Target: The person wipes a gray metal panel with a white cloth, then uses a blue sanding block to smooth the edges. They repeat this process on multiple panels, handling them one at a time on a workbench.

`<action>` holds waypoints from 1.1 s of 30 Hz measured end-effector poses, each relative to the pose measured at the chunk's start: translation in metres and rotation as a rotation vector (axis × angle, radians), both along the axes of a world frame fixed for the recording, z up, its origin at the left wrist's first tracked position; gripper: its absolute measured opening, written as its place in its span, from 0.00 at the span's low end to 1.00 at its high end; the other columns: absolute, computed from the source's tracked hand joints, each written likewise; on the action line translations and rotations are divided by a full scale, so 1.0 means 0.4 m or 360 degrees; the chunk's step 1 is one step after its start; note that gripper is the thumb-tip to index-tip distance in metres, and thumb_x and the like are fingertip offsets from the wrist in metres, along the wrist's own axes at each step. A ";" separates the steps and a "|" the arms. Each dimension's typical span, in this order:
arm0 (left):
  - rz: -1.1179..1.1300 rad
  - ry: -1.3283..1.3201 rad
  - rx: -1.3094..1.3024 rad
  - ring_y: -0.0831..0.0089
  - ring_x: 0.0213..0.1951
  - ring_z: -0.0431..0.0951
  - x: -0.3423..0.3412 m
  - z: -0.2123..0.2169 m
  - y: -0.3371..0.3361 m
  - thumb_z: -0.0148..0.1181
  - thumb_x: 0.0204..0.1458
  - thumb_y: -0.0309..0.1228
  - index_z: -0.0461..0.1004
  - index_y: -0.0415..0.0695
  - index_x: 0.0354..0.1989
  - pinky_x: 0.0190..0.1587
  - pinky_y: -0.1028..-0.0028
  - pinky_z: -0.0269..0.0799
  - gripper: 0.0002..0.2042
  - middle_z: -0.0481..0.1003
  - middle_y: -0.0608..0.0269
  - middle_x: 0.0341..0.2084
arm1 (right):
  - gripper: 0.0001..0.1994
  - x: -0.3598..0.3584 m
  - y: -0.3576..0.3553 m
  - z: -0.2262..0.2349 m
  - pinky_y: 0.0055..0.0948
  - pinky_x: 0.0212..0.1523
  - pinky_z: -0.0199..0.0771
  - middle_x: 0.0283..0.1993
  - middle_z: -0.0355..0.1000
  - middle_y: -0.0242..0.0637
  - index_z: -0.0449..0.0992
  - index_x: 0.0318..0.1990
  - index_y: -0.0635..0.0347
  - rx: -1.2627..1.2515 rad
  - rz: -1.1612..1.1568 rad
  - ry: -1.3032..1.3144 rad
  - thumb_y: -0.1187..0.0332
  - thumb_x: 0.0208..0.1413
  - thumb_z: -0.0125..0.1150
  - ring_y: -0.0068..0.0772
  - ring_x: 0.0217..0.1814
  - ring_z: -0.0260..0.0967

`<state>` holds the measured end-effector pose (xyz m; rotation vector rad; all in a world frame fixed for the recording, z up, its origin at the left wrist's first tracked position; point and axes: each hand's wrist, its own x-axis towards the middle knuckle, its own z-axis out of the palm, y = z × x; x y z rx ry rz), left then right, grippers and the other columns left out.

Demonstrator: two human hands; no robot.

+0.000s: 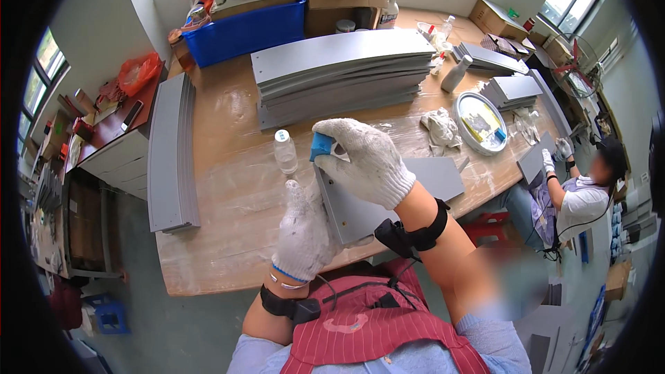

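My right hand (367,163), in a white knit glove, pinches a small blue block (319,145) that looks like a sponge. It is above the near-left corner of a grey panel (360,216). My left hand (303,234), gloved too, is closed on the panel's left edge; its thumb points up along that edge and the fingers underneath are hidden. The panel slants across the table's front edge, with holes near its end. Just beyond my left fingertips stands a clear bottle (285,155) with a white cap.
A tall stack of grey panels (339,73) lies across the table's back, another stack (173,152) along its left edge. To the right are a rag (441,130), a round white tub (481,100) and a grey bottle (457,73). A co-worker (578,197) handles a panel at far right.
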<state>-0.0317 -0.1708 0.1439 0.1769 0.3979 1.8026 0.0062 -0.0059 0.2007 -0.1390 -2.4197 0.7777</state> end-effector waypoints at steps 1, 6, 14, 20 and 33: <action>0.0018 -0.0054 0.0022 0.48 0.72 0.55 0.001 0.002 0.002 0.26 0.65 0.64 0.48 0.48 0.75 0.71 0.42 0.51 0.39 0.55 0.51 0.71 | 0.21 0.001 -0.002 0.002 0.33 0.41 0.80 0.43 0.78 0.43 0.77 0.52 0.58 0.0022 0.0005 -0.0023 0.70 0.47 0.72 0.39 0.39 0.79; 0.0009 -0.0067 0.0104 0.50 0.70 0.60 -0.001 0.000 0.019 0.26 0.67 0.62 0.50 0.46 0.74 0.71 0.48 0.55 0.38 0.58 0.49 0.69 | 0.21 0.083 -0.014 0.034 0.38 0.43 0.78 0.40 0.78 0.42 0.77 0.50 0.55 0.0117 0.0185 -0.0193 0.69 0.46 0.73 0.45 0.39 0.78; 0.0011 -0.0158 0.0125 0.51 0.68 0.62 -0.033 -0.002 0.014 0.33 0.67 0.60 0.50 0.43 0.74 0.70 0.50 0.59 0.37 0.61 0.48 0.67 | 0.20 0.259 -0.089 0.066 0.38 0.37 0.75 0.35 0.78 0.37 0.77 0.47 0.55 0.0079 0.0528 -0.0292 0.67 0.44 0.73 0.42 0.36 0.77; 0.0081 0.0593 -0.0509 0.60 0.57 0.76 -0.019 0.003 0.039 0.52 0.65 0.33 0.60 0.39 0.67 0.59 0.60 0.76 0.23 0.71 0.50 0.57 | 0.25 0.312 -0.085 0.017 0.36 0.38 0.76 0.37 0.79 0.39 0.77 0.47 0.57 -0.0057 -0.0106 0.0102 0.73 0.37 0.78 0.43 0.36 0.78; 0.0187 0.0317 -0.0511 0.57 0.51 0.80 -0.008 -0.016 0.046 0.50 0.58 0.22 0.63 0.34 0.62 0.55 0.61 0.79 0.22 0.75 0.46 0.52 | 0.24 0.311 -0.130 -0.067 0.36 0.35 0.76 0.35 0.77 0.39 0.74 0.45 0.58 0.0132 -0.0435 0.0129 0.75 0.37 0.77 0.43 0.33 0.77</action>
